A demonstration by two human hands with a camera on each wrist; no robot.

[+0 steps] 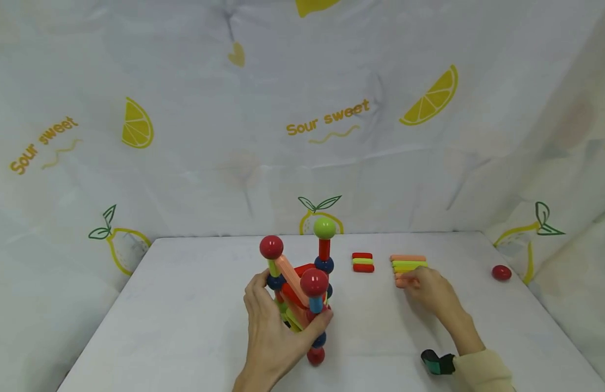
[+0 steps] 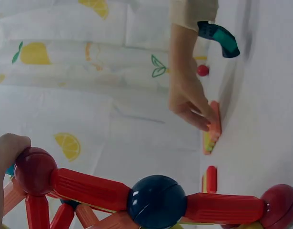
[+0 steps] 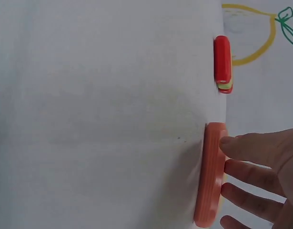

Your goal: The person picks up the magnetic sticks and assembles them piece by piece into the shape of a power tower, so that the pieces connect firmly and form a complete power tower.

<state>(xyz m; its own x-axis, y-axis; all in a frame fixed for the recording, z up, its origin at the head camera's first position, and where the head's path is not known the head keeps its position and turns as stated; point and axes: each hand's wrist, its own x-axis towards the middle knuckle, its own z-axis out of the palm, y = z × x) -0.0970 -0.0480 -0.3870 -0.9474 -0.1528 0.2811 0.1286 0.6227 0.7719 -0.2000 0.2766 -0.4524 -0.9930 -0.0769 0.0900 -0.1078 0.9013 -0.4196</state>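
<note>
My left hand (image 1: 275,332) grips a structure of magnetic sticks and balls (image 1: 294,283) from its near left side. Its thumb lies at a red ball low on the right, and its fingers reach round the left corner. Red balls, dark blue balls, a green ball on top and red, orange, green and blue sticks make up the structure. To the right, my right hand (image 1: 429,291) touches the nearest orange stick (image 3: 210,176) of a row of sticks (image 1: 409,258). In the right wrist view its thumb and fingertips meet the stick's upper edge, with the fingers fairly straight.
Two red sticks with a yellow-green one between them form a small stack (image 1: 363,262) between structure and row. A red ball (image 1: 501,273) lies near the table's right edge. A dark green-black strap (image 1: 437,363) shows beside the right sleeve. Lemon-print cloth (image 1: 194,179) hangs behind the table.
</note>
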